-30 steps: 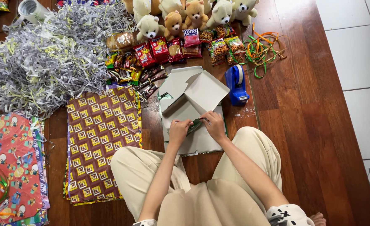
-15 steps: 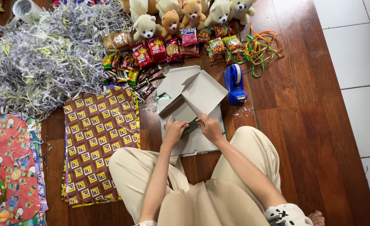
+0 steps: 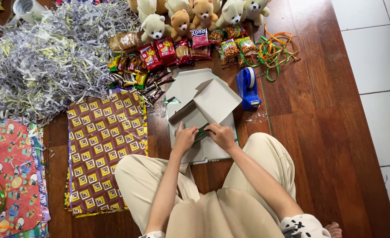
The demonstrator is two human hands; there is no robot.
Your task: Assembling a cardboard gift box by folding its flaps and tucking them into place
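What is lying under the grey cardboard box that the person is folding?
A green mat edge shows beside the cardboard box, on the wooden floor. The box covers the rest.

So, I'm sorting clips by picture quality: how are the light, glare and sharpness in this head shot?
Head view: even, soft light with faint shadows; mild sheen on the wooden floor and white tiles; grey cardboard box, left hand and right hand are sharp; shredded paper stays crisp; slight wide-angle stretch at the edges.
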